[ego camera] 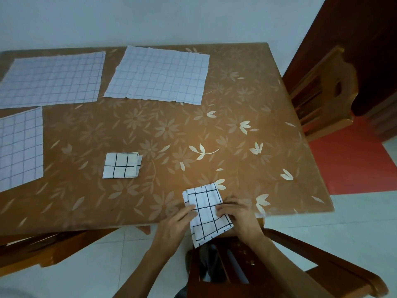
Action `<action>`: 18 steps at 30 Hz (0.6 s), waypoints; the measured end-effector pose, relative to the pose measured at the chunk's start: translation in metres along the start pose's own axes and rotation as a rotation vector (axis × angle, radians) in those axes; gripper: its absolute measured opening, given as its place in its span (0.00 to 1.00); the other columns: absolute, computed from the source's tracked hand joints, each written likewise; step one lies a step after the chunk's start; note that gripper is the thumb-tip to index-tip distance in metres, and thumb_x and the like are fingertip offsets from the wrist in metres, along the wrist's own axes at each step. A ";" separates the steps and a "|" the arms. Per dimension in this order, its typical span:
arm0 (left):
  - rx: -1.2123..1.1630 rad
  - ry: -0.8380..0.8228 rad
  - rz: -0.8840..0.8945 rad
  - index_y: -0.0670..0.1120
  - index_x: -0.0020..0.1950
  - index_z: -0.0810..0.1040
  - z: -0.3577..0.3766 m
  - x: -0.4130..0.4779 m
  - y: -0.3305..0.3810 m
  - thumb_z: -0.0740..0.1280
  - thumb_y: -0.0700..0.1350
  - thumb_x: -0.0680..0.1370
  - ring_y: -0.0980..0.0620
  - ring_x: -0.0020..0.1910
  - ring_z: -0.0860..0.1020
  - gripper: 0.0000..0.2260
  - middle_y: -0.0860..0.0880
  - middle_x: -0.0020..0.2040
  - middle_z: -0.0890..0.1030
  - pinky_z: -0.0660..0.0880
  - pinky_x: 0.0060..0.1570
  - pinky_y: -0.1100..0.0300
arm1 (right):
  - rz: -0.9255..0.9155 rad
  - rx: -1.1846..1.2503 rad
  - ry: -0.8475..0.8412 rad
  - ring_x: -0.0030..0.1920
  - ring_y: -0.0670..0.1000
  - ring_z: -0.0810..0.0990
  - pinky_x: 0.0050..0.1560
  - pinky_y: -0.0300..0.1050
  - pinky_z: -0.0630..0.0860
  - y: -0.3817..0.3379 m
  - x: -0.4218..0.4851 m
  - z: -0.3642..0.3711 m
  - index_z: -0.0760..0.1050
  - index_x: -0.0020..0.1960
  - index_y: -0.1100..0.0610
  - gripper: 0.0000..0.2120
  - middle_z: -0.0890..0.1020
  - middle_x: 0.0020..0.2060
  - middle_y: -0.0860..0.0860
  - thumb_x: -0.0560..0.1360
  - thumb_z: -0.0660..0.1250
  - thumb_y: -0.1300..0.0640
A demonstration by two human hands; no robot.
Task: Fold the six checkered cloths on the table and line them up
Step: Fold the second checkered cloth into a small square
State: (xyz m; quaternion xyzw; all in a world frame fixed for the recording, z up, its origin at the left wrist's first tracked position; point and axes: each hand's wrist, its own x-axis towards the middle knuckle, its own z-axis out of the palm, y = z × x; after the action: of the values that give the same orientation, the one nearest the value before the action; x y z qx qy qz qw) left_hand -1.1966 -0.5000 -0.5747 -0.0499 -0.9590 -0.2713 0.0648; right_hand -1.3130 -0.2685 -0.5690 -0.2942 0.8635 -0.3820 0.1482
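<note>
One white black-checked cloth (pixel 121 166) lies folded small mid-table, both hands' fingers (left hand (pixel 174 224), right hand (pixel 237 218)) pinch a second half-folded white checkered strip (pixel 206 209) at the near edge, and three flat checkered cloths (pixel 159 75) wait far left.

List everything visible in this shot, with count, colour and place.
Flat cloths: three, white with thin dark checks, spread along the far and left parts of the table; the left one is cut off by the frame.
Folded cloth: one, white with dark checks, near the table's middle front.
Half-folded cloth: one, same pattern, at the near edge, overhanging it.
Table: one, brown with pale flower pattern.
Chairs: brown wood, one at the right side, one at the near edge.
Floor: pale tiles, red patch at right.
Hands: left and right, both on the half-folded cloth.
</note>
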 end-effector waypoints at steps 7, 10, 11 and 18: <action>-0.013 -0.053 0.006 0.50 0.61 0.79 0.011 -0.020 -0.001 0.66 0.43 0.78 0.54 0.62 0.77 0.12 0.53 0.67 0.77 0.80 0.50 0.61 | 0.125 0.057 0.045 0.56 0.43 0.78 0.57 0.43 0.78 0.003 -0.001 0.006 0.83 0.52 0.43 0.22 0.79 0.53 0.42 0.66 0.78 0.65; -0.150 0.003 -0.181 0.50 0.62 0.81 0.010 -0.017 0.007 0.61 0.46 0.80 0.61 0.62 0.76 0.14 0.56 0.64 0.79 0.74 0.61 0.68 | 0.150 0.057 0.020 0.57 0.43 0.77 0.60 0.45 0.77 0.001 0.001 0.002 0.82 0.53 0.44 0.20 0.79 0.53 0.43 0.71 0.71 0.67; -0.203 0.012 -0.248 0.50 0.63 0.81 0.008 -0.013 0.009 0.62 0.45 0.80 0.62 0.61 0.77 0.14 0.57 0.62 0.80 0.74 0.61 0.68 | 0.165 0.050 0.001 0.57 0.43 0.77 0.60 0.45 0.77 0.000 0.001 0.001 0.82 0.54 0.45 0.20 0.79 0.53 0.43 0.72 0.70 0.67; -0.517 -0.005 -0.595 0.53 0.61 0.77 -0.008 0.022 0.022 0.66 0.46 0.81 0.58 0.34 0.81 0.09 0.56 0.41 0.84 0.77 0.36 0.63 | 0.415 0.030 -0.035 0.57 0.49 0.76 0.57 0.43 0.69 -0.022 0.022 -0.004 0.66 0.71 0.46 0.19 0.79 0.56 0.48 0.81 0.60 0.48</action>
State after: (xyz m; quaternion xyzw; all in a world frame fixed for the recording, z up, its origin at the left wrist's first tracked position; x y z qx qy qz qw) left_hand -1.2150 -0.4837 -0.5534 0.2150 -0.8318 -0.5106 -0.0339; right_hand -1.3230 -0.2916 -0.5504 -0.1146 0.8971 -0.3508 0.2429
